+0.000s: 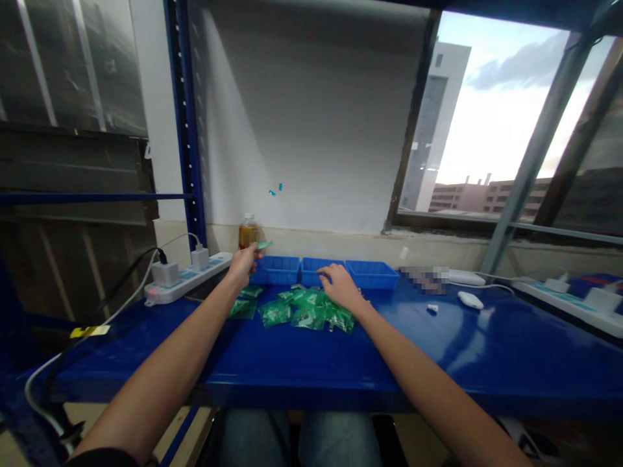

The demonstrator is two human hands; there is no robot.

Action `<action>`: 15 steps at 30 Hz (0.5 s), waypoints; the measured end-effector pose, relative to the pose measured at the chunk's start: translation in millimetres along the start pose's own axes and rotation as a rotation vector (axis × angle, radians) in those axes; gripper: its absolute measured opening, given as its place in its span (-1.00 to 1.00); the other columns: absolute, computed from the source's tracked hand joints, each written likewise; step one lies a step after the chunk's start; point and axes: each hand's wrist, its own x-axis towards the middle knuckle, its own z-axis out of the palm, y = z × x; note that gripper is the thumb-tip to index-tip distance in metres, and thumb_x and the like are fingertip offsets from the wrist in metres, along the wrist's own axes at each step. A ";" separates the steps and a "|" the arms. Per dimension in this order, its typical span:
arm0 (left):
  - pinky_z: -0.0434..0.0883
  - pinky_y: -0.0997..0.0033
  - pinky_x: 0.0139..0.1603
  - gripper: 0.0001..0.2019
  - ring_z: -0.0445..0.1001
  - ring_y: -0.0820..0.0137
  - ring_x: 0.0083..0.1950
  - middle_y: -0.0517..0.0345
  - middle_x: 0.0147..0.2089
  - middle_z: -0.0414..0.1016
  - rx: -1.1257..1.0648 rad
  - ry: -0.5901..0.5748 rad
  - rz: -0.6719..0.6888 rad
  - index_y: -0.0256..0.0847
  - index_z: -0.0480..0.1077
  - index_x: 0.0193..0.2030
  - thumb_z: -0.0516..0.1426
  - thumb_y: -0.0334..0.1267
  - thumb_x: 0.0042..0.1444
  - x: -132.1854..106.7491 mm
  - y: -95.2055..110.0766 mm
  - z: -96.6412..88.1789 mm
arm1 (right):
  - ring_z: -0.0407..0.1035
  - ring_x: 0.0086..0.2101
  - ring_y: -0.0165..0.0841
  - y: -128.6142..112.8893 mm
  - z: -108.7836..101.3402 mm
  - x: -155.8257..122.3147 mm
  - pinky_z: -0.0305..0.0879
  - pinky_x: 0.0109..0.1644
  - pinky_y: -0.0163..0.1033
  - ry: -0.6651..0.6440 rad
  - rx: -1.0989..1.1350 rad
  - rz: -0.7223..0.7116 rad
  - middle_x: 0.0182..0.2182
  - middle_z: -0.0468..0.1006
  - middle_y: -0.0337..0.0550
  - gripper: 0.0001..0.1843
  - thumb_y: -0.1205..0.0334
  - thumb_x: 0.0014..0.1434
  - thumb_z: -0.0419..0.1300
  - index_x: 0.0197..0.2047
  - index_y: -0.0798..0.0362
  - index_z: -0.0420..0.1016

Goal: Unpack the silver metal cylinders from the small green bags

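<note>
My left hand [243,262] is raised a little above the blue bench, its fingers pinched on a small green packet [263,246] that sticks out to the right, over the leftmost blue tray [276,270]. My right hand [339,286] rests palm down with fingers curled on the right side of a heap of several green packets [296,310]. Whether those fingers grip a packet is hidden. Two more blue trays, the middle tray [314,267] and the right tray [372,274], stand just behind the heap.
A bottle of amber liquid [248,231] stands behind my left hand. A white power strip [187,277] with plugged adapters lies at the left. White small devices [470,299] and cables lie on the bench [477,350] at the right, with another power strip [574,298].
</note>
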 end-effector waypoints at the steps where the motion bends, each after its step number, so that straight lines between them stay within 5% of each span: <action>1: -0.03 0.61 -0.67 -0.76 0.04 0.65 -0.69 0.26 -0.51 0.32 -0.002 -0.004 -0.001 -0.32 0.33 -0.33 0.05 -0.13 0.09 0.2 0.0 -0.2 | 0.29 -0.12 -0.27 0.6 0.5 0.2 0.17 0.05 -0.20 -0.006 -0.004 0.003 -0.19 0.49 -0.03 -0.72 0.32 0.23 0.05 -0.06 0.12 0.51; 10: -0.01 0.59 -0.67 -0.77 0.16 0.59 -0.64 0.16 -0.42 0.44 0.127 -0.031 0.120 -0.26 0.32 -0.35 0.07 -0.10 0.08 -4.4 0.7 4.9 | 0.30 -0.15 -0.31 7.6 -2.3 3.0 0.15 0.03 -0.20 0.008 -0.008 0.018 -0.21 0.50 -0.05 -0.74 0.30 0.22 0.07 -0.08 0.10 0.51; 15: 0.12 0.47 -0.59 -0.56 0.25 0.45 -0.61 0.03 -0.40 0.52 0.412 -0.090 0.187 -0.27 0.43 -0.34 0.00 0.12 0.10 -3.0 -4.9 3.5 | 0.30 -0.16 -0.31 7.6 -1.0 2.2 0.16 0.00 -0.21 -0.002 0.000 0.027 -0.24 0.51 -0.06 -0.76 0.30 0.21 0.09 -0.11 0.09 0.52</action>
